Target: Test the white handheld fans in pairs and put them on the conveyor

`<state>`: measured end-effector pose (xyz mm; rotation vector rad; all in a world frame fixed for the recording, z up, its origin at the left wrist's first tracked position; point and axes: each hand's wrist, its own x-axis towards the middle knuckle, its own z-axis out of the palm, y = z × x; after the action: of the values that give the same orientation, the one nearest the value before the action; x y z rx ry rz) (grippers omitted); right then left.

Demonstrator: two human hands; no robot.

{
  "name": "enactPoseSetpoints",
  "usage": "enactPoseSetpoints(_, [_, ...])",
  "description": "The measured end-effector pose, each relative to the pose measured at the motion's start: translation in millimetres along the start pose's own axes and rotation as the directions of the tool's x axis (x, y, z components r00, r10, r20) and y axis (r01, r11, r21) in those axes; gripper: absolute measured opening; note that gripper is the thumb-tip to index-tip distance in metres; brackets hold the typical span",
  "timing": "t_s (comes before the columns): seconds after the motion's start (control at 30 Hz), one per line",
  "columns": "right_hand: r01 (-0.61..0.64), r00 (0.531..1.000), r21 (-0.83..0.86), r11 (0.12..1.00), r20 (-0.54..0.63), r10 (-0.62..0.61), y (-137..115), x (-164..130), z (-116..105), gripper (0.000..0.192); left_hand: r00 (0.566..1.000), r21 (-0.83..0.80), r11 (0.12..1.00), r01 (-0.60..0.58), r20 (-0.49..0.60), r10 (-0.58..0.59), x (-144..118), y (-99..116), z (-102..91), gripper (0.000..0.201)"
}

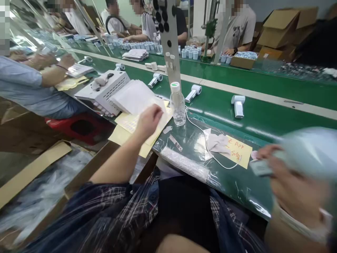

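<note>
My left hand [149, 122] is over yellow sticker sheets [129, 123], beside a stack of white papers [135, 96]. Its fingers are curled together; whether anything small is between them I cannot make out. At the right edge my right hand [292, 182] grips a pale device with a rounded head and short handle [310, 147], smeared by motion and close to the camera. A clear bottle with a white cap [178, 107] stands to the right of my left hand. Between my hands lie a crumpled cloth [218, 143] and a yellow note with red writing [238, 149].
Similar white devices [238, 105] lie along the green conveyor [265, 123]. A white cable [196, 124] crosses the bench near a bubble-wrap roll [184, 163]. A perforated metal post [170, 45] rises behind the bottle. A white metal box [105, 88] and a co-worker's arm [54, 75] are at left.
</note>
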<state>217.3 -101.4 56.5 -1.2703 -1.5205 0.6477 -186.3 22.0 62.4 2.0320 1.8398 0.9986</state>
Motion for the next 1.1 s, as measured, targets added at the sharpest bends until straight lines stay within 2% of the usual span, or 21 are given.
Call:
enactPoseSetpoints(0.03, [-0.054, 0.998, 0.029, 0.998, -0.040, 0.055, 3, -3, 9, 0.038, 0.995, -0.125, 0.992, -0.006, 0.094, 0.018, -13, 16, 17.1, 0.009])
enactPoseSetpoints(0.07, [-0.126, 0.990, 0.063, 0.990, -0.053, 0.129, 8, -7, 18, 0.037, 0.986, -0.180, 0.984, -0.011, 0.164, 0.041, -25, 31, 35.9, 0.009])
enactPoseSetpoints(0.13, [-0.278, 0.960, 0.109, 0.954, -0.005, 0.281, 18, -15, 37, 0.041, 0.953, -0.250, 0.968, -0.014, 0.290, 0.089, -45, 55, 74.2, 0.006])
enactPoseSetpoints(0.2, [-0.369, 0.929, 0.096, 0.925, 0.061, 0.364, 29, -23, 52, 0.052, 0.909, -0.305, 0.952, 0.001, 0.396, 0.126, -56, 71, 107.2, 0.004])
enactPoseSetpoints(0.27, [-0.409, 0.911, 0.039, 0.911, 0.065, 0.407, 38, -31, 62, 0.061, 0.860, -0.350, 0.936, 0.036, 0.488, 0.150, -60, 79, 130.2, 0.001])
enactPoseSetpoints(0.33, [-0.429, 0.901, -0.021, 0.903, 0.066, 0.429, 42, -39, 67, 0.061, 0.817, -0.387, 0.918, 0.086, 0.554, 0.157, -61, 82, 143.5, 0.006])
enactPoseSetpoints(0.4, [-0.428, 0.900, -0.093, 0.899, 0.045, 0.434, 41, -46, 70, 0.060, 0.794, -0.428, 0.892, 0.148, 0.589, 0.151, -59, 81, 150.1, 0.008])
enactPoseSetpoints(0.5, [-0.395, 0.916, -0.191, 0.899, -0.009, 0.400, 37, -53, 76, 0.068, 0.775, -0.502, 0.820, 0.274, 0.620, 0.121, -55, 76, 152.5, 0.010])
enactPoseSetpoints(0.63, [-0.280, 0.949, -0.364, 0.888, 0.032, 0.313, 39, -48, 84, 0.059, 0.739, -0.556, 0.697, 0.453, 0.672, 0.057, -49, 65, 145.2, 0.016])
enactPoseSetpoints(0.7, [-0.194, 0.961, -0.475, 0.858, 0.086, 0.265, 42, -41, 88, 0.052, 0.746, -0.572, 0.662, 0.485, 0.665, 0.028, -46, 59, 138.6, 0.019])
enactPoseSetpoints(0.8, [-0.025, 0.953, -0.659, 0.752, 0.210, 0.216, 37, -32, 96, 0.044, 0.807, -0.605, 0.652, 0.458, 0.591, -0.018, -46, 59, 128.3, 0.028])
enactPoseSetpoints(0.83, [0.028, 0.947, -0.705, 0.709, 0.246, 0.207, 33, -31, 99, 0.044, 0.834, -0.608, 0.672, 0.423, 0.551, -0.026, -47, 62, 124.9, 0.032])
enactPoseSetpoints(0.87, [0.071, 0.942, -0.728, 0.682, 0.273, 0.194, 29, -30, 102, 0.043, 0.861, -0.589, 0.729, 0.349, 0.508, -0.002, -50, 67, 121.0, 0.034])
enactPoseSetpoints(0.9, [0.102, 0.939, -0.725, 0.681, 0.297, 0.175, 25, -28, 104, 0.040, 0.882, -0.539, 0.813, 0.220, 0.466, 0.071, -54, 73, 116.6, 0.035])
enactPoseSetpoints(0.93, [0.123, 0.936, -0.703, 0.700, 0.317, 0.154, 21, -27, 105, 0.035, 0.876, -0.454, 0.890, 0.027, 0.440, 0.198, -58, 79, 111.5, 0.035])
enactPoseSetpoints(0.97, [0.133, 0.934, -0.674, 0.727, 0.331, 0.136, 18, -26, 104, 0.029, 0.826, -0.346, 0.913, -0.214, 0.435, 0.359, -63, 85, 105.7, 0.035])
enactPoseSetpoints(1.0, [0.136, 0.934, -0.653, 0.745, 0.336, 0.124, 17, -23, 101, 0.025, 0.737, -0.228, 0.862, -0.453, 0.448, 0.506, -68, 91, 99.2, 0.035])
enactPoseSetpoints(1.03, [0.110, 0.941, -0.636, 0.764, 0.314, 0.126, 17, -21, 97, 0.026, 0.638, -0.124, 0.760, -0.638, 0.468, 0.611, -71, 96, 92.5, 0.036])
enactPoseSetpoints(1.07, [0.042, 0.955, -0.605, 0.795, 0.259, 0.147, 17, -18, 90, 0.030, 0.565, -0.047, 0.661, -0.749, 0.477, 0.674, -74, 100, 85.8, 0.038])
enactPoseSetpoints(1.1, [-0.064, 0.964, -0.531, 0.845, 0.186, 0.189, 18, -15, 84, 0.036, 0.528, 0.017, 0.588, -0.809, 0.462, 0.713, -76, 104, 79.5, 0.040])
